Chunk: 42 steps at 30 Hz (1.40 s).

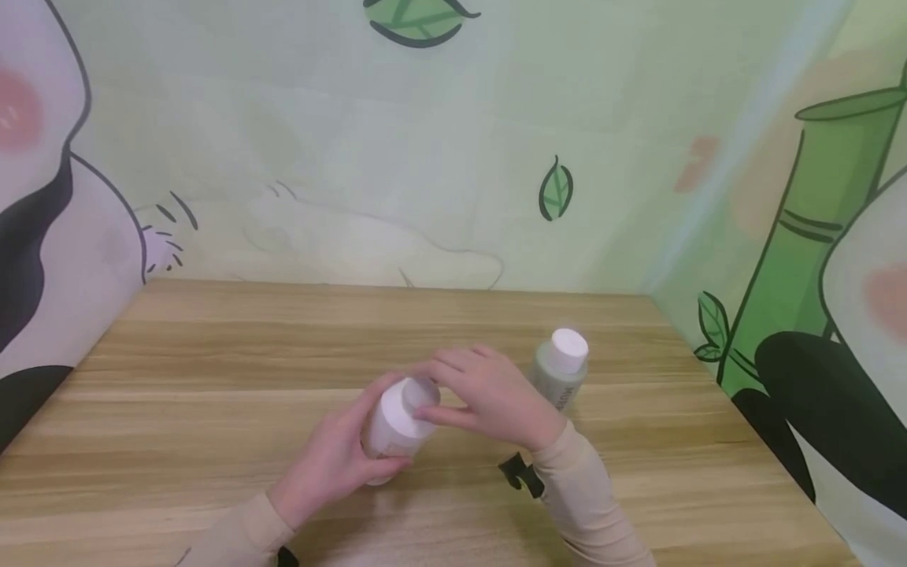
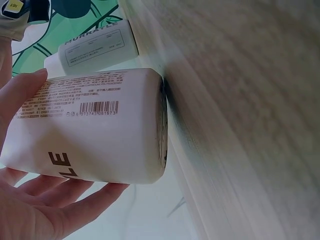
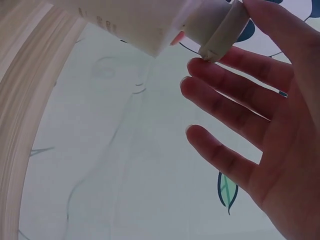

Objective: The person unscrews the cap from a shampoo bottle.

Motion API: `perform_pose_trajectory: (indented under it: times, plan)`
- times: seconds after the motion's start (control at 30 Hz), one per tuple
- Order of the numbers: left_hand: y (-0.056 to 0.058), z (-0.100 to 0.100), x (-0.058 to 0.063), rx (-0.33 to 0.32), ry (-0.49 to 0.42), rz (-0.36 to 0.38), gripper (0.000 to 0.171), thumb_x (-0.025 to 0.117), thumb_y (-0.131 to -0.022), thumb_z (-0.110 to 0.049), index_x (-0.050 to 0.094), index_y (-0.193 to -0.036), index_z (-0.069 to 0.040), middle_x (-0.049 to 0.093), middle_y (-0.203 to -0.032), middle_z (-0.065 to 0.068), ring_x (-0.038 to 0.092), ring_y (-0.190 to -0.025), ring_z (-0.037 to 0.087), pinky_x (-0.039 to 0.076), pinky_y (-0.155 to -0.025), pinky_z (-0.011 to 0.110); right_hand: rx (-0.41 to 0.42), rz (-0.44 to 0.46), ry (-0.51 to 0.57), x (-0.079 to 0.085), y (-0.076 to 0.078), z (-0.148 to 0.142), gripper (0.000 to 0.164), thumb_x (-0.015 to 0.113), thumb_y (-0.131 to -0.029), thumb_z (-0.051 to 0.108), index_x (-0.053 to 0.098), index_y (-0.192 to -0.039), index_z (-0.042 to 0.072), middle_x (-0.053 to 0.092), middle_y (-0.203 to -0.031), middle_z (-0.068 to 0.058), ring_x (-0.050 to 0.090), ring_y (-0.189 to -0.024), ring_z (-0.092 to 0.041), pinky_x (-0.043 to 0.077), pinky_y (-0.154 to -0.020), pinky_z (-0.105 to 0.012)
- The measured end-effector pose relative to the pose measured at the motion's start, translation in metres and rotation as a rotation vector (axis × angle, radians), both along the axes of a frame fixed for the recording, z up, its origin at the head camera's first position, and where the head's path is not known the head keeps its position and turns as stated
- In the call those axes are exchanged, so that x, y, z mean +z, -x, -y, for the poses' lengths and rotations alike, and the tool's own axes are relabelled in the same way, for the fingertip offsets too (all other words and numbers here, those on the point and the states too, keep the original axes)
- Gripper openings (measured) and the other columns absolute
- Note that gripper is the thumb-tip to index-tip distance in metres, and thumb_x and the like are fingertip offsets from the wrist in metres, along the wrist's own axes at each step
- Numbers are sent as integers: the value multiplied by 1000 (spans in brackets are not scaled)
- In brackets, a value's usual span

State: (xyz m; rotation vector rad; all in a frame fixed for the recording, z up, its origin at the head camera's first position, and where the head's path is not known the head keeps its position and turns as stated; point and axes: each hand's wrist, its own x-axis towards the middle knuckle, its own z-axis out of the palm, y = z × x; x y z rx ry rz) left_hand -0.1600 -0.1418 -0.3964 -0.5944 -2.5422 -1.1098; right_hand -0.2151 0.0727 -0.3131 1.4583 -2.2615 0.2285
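Note:
My left hand grips a white bottle round its body, thumb on the near side. In the left wrist view, the bottle shows a barcode and large brown letters, with its base close over the table. My right hand pinches the bottle's white cap between thumb and fingers. From the right wrist view, the thumb lies on one side of the cap, index finger opposite, and the other fingers spread away from it. The bottle tilts in the head view.
A second bottle, pale grey-green with a white cap, stands upright behind the right wrist. The wooden table meets a printed wall at its back edge. A black strap piece shows beside the right sleeve.

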Motion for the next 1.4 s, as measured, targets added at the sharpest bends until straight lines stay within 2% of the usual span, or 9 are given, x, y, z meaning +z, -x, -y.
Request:
perform_pose_trajectory:
  times: [0.27, 0.37, 0.5, 0.63, 0.87, 1.0, 1.27, 1.4]
  plan:
    - [-2, 1, 1, -8, -19, 41, 97, 88, -65, -16, 36, -146, -24, 66, -117, 11, 65, -99, 27, 55, -78, 43, 78, 26, -9, 1, -1, -2, 42, 71, -86, 26, 63, -125, 16, 68, -113, 3, 63, -106, -12, 51, -95, -31]
    - [-2, 1, 1, -12, -20, 43, 97, 88, -65, -16, 36, -146, -26, 66, -118, 10, 65, -99, 27, 55, -79, 43, 74, 42, -11, 1, -1, -3, 44, 71, -87, 29, 61, -127, 16, 68, -116, 3, 63, -109, -13, 51, -97, -32]
    - [-2, 0, 1, -7, -4, 39, 97, 89, -65, -17, 36, -146, -27, 67, -118, 10, 66, -99, 26, 55, -79, 43, 30, 58, -17, 2, -1, -5, 46, 68, -88, 38, 60, -128, 16, 68, -119, 4, 62, -111, -12, 50, -97, -33]
    - [-2, -1, 2, -8, 5, 27, 96, 89, -64, -16, 37, -145, -25, 67, -118, 11, 67, -99, 27, 56, -79, 44, 6, 61, -4, 2, -1, -4, 42, 65, -89, 39, 61, -125, 18, 68, -116, 6, 62, -109, -10, 50, -94, -33]
    - [-2, -3, 1, -9, 12, 12, 95, 89, -64, -16, 38, -144, -24, 67, -118, 11, 67, -100, 27, 57, -79, 43, 15, -17, 11, 0, 0, -1, 35, 66, -87, 42, 66, -111, 17, 69, -103, 7, 64, -97, -9, 52, -89, -30]
    - [-2, -3, 1, -6, 16, 14, 96, 89, -64, -18, 38, -145, -23, 67, -118, 12, 67, -98, 28, 57, -78, 42, 14, -24, 12, 0, 1, 0, 33, 66, -87, 42, 67, -108, 17, 69, -101, 7, 64, -95, -9, 52, -88, -30]
    - [-1, -1, 3, -21, -25, 50, 98, 88, -64, -15, 36, -146, -25, 67, -117, 13, 66, -99, 28, 57, -79, 43, 68, 46, 9, 1, 0, 0, 35, 68, -87, 28, 65, -120, 17, 68, -111, 4, 63, -104, -11, 52, -90, -30]
    - [-2, 0, 3, -17, -28, 66, 99, 88, -64, -15, 35, -147, -26, 67, -116, 13, 66, -98, 28, 57, -79, 43, 75, 60, -4, 1, -1, 0, 39, 68, -88, 30, 63, -124, 16, 67, -116, 2, 62, -108, -13, 51, -94, -31]
